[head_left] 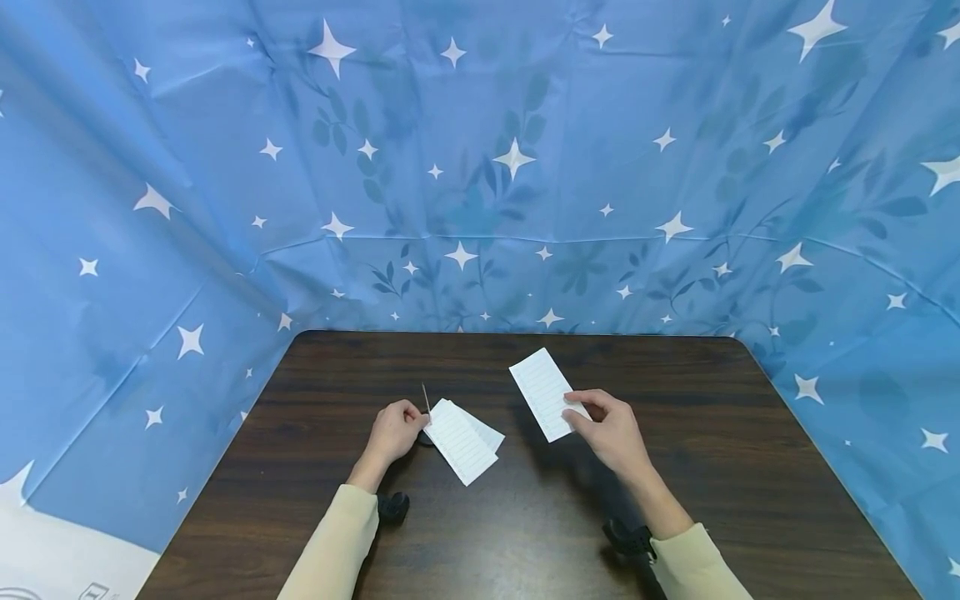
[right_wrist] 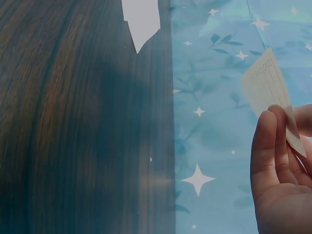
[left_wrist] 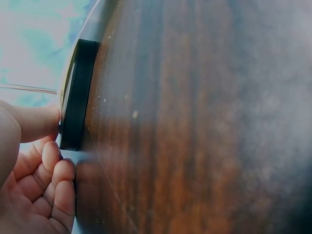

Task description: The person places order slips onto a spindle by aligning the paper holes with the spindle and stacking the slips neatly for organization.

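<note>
My left hand (head_left: 393,432) grips a receipt spike at its round black base (left_wrist: 79,95), thumb on top and fingers curled at the edge. The thin metal spike (head_left: 426,398) points up from it. Two white printed slips (head_left: 463,450) lie overlapped at the spike, their upper left corner right by the fingertips. Off to the right, my right hand (head_left: 611,429) pinches another white slip (head_left: 542,393) between thumb and fingers, raised over the table. Faint printed lines cover that slip, and its edge shows in the right wrist view.
The dark wooden table (head_left: 480,542) has rounded far corners. Behind it hangs a blue curtain (head_left: 480,200) with white stars and leaves. A white printed surface (head_left: 67,550) is at the lower left. Black wrist straps (head_left: 628,537) sit below both wrists.
</note>
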The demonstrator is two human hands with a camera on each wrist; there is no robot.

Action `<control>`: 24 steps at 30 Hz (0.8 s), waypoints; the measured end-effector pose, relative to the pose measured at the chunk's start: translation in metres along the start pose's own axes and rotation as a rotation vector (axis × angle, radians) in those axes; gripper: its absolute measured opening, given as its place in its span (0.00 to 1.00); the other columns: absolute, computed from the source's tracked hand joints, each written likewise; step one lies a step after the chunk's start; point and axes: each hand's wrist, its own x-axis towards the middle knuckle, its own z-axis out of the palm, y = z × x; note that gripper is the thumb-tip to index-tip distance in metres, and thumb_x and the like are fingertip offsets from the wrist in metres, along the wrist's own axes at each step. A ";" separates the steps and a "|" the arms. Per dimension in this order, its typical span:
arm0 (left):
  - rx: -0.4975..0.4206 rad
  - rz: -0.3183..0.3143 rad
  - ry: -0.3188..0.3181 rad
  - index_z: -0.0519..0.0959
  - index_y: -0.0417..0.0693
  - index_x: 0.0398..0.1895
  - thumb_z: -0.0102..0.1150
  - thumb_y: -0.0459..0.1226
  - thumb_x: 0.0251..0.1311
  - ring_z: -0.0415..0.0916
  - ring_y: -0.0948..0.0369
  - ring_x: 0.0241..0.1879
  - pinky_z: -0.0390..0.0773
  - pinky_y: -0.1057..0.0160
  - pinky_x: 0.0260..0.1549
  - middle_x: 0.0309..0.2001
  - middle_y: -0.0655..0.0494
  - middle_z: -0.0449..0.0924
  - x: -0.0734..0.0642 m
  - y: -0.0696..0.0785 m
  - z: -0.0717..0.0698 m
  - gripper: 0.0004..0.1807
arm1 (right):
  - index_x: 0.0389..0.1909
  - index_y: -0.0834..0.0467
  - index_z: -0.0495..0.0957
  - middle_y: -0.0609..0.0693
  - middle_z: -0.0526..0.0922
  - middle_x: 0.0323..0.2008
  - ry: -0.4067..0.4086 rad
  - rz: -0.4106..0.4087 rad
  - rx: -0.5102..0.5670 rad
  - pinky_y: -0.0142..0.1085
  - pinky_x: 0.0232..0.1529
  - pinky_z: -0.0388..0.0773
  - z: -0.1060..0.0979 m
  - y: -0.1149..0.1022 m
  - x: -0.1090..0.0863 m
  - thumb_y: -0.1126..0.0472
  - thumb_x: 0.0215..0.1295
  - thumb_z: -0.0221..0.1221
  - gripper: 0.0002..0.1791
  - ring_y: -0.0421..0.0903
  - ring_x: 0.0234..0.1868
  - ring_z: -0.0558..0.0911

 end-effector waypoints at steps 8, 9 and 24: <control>0.009 -0.002 0.008 0.80 0.45 0.29 0.64 0.39 0.67 0.68 0.59 0.24 0.67 0.60 0.28 0.25 0.55 0.73 0.001 -0.002 0.001 0.10 | 0.53 0.65 0.83 0.61 0.83 0.50 -0.011 0.005 0.056 0.31 0.32 0.80 0.007 -0.006 0.002 0.68 0.64 0.68 0.17 0.45 0.33 0.80; 0.010 0.000 0.009 0.80 0.45 0.29 0.64 0.39 0.67 0.68 0.59 0.24 0.67 0.60 0.28 0.25 0.56 0.73 0.001 -0.001 0.001 0.10 | 0.53 0.65 0.83 0.61 0.83 0.51 -0.012 0.008 0.056 0.31 0.32 0.80 0.008 -0.007 0.002 0.68 0.64 0.68 0.17 0.44 0.33 0.80; 0.002 -0.004 -0.012 0.80 0.45 0.30 0.63 0.41 0.68 0.67 0.58 0.23 0.67 0.60 0.28 0.25 0.55 0.73 0.001 -0.001 -0.002 0.10 | 0.53 0.63 0.84 0.60 0.83 0.50 -0.030 -0.004 0.056 0.31 0.33 0.79 0.025 -0.023 0.005 0.68 0.64 0.68 0.16 0.48 0.37 0.80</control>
